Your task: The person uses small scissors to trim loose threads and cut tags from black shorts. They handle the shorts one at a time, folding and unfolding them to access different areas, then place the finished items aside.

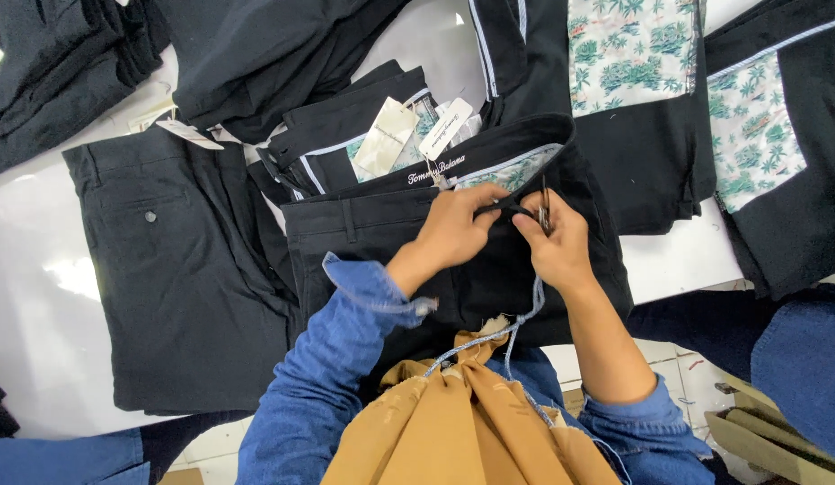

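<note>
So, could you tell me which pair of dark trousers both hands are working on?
The middle pair, directly below the paper tags: the left hand and right hand pinch its waistband.

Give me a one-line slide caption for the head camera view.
Left hand pinches a belt loop on dark trousers while right hand applies small snips, tagged trousers piled around.

We see two cream hang tags [408, 133] above the black trousers' waistband [417, 211], another [190, 135] far left.
</note>
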